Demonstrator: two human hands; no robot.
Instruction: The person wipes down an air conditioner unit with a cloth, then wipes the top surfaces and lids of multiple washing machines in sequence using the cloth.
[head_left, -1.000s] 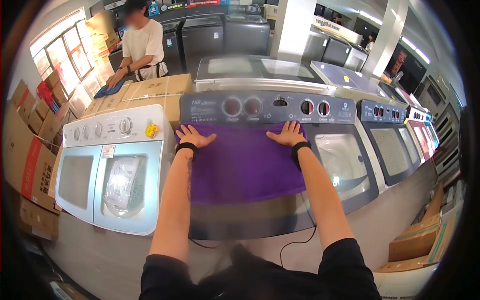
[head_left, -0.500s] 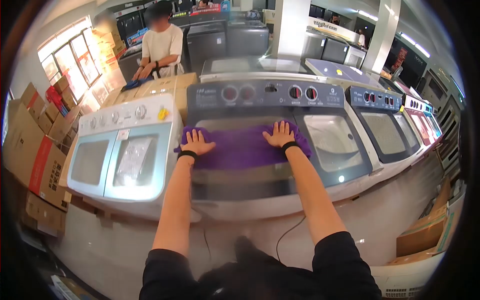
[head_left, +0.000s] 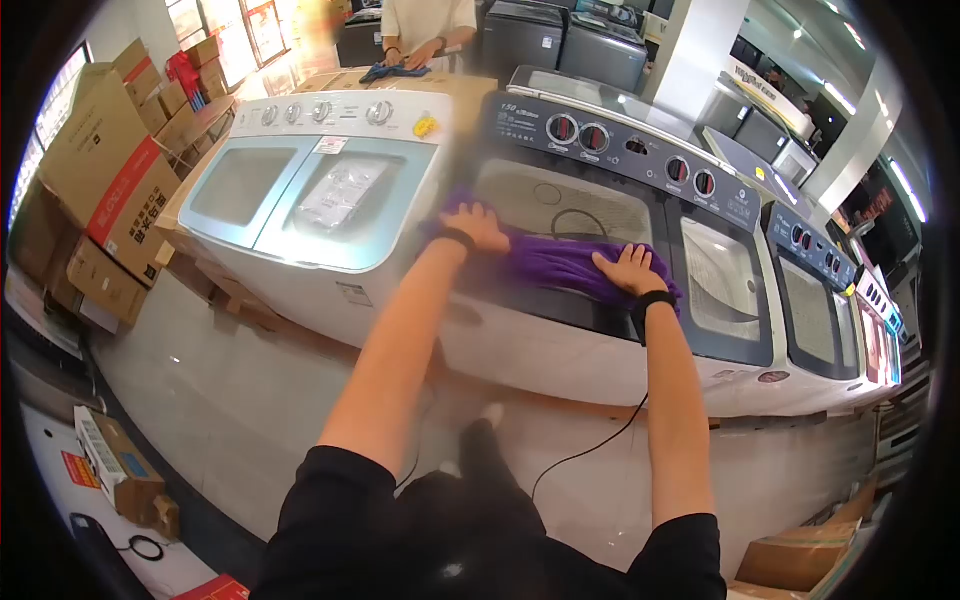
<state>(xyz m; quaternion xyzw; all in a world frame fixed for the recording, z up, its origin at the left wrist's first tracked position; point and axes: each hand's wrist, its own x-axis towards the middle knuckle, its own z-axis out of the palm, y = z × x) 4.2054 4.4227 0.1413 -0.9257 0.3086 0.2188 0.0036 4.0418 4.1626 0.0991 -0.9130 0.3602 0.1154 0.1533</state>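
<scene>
A purple cloth point(head_left: 570, 268) lies bunched across the front of the dark-topped twin-tub washing machine point(head_left: 690, 352). My left hand point(head_left: 478, 228) rests on the cloth's left end, near the machine's left edge, palm down with fingers spread; it is slightly blurred. On the right end of the cloth, my right hand point(head_left: 632, 270) lies flat, fingers stretched out and thumb apart. Behind the cloth, a see-through lid point(head_left: 610, 205) shows a hose-like curve beneath it. The control panel point(head_left: 640, 150) with its knobs runs along the back.
To the left stands a white washer with light-blue lids point(head_left: 225, 190). More washers point(head_left: 815, 285) line the right. A co-worker's hands point(head_left: 405, 60) hold a dark blue cloth point(head_left: 395, 72) over a cardboard box. Large cartons point(head_left: 110, 170) stack at left; a black cable point(head_left: 590, 452) trails on the floor.
The view has turned and tilted down. Both hands have drawn the cloth toward the machine's front edge, uncovering the lid behind it. The cloth is now more bunched.
</scene>
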